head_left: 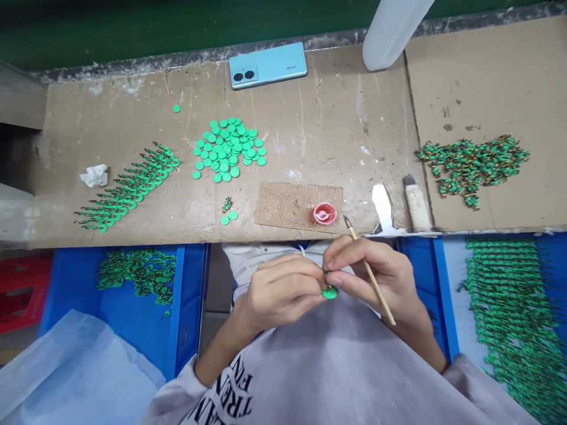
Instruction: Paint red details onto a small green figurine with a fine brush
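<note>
Both hands meet just off the table's front edge, around a small figurine on a round green base. My left hand pinches the figurine from the left. With thumb and forefinger, my right hand grips its upper part, and a thin paintbrush lies through the same hand, bristles pointing up-left. My fingertips hide most of the figurine. Ahead sits a small pink-rimmed cup of red liquid on a cardboard piece. Left of that are two loose green discs and one small figure.
Green discs are heaped mid-table; rows of based figures stand left. A phone lies at the back. Loose figures pile up right, near a wrapped blade tool. Blue bins with more figures flank my lap.
</note>
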{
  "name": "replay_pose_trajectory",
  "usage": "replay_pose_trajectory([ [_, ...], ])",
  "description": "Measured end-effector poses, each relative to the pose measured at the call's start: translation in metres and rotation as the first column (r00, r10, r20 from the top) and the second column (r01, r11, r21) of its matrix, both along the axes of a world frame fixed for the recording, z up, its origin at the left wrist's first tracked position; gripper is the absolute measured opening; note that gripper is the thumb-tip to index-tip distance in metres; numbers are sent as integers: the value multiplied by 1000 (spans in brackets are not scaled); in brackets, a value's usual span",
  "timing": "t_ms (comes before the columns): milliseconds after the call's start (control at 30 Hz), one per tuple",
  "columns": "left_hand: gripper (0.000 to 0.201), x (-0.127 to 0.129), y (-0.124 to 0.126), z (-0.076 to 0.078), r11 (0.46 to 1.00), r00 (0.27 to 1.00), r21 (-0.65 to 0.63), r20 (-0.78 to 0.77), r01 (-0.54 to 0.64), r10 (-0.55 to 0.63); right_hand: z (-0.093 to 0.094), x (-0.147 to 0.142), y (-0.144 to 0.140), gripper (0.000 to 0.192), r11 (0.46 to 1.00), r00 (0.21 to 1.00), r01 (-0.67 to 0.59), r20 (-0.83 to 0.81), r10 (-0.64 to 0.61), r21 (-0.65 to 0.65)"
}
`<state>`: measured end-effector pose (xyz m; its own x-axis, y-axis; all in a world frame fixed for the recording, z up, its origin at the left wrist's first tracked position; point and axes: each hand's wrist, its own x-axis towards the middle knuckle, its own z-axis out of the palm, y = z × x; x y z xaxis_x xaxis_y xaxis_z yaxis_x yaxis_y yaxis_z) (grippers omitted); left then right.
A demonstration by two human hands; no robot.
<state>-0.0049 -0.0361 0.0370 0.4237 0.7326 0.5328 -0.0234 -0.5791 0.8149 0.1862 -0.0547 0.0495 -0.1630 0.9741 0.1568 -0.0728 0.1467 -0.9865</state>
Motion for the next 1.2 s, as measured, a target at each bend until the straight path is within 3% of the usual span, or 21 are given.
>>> replay_pose_trajectory([
  [400, 16, 1, 0, 0, 999, 999, -49, 43, -1, 3, -9, 5, -3, 13, 999, 999, -26, 22, 25, 47],
  [633, 20, 2, 3, -2, 994, 995, -109, 101, -12, 23, -17, 17, -6, 32, 956, 988, -55, 153, 10, 289],
  [767, 22, 5, 3, -5, 989, 988, -147, 155, 16, 7, -18, 16, -7, 45, 972, 979, -110, 193, 70, 208],
  [933, 22, 10, 0, -10, 980, 976, -198, 216, 27, 17, -17, 11, -5, 39, 964, 976, -150, 190, 109, 219],
  [1200, 21, 10, -3, -7, 979, 992, -205, 122, 5, 21, -16, 17, -4, 35, 976, 981, -152, 142, 131, 153],
])
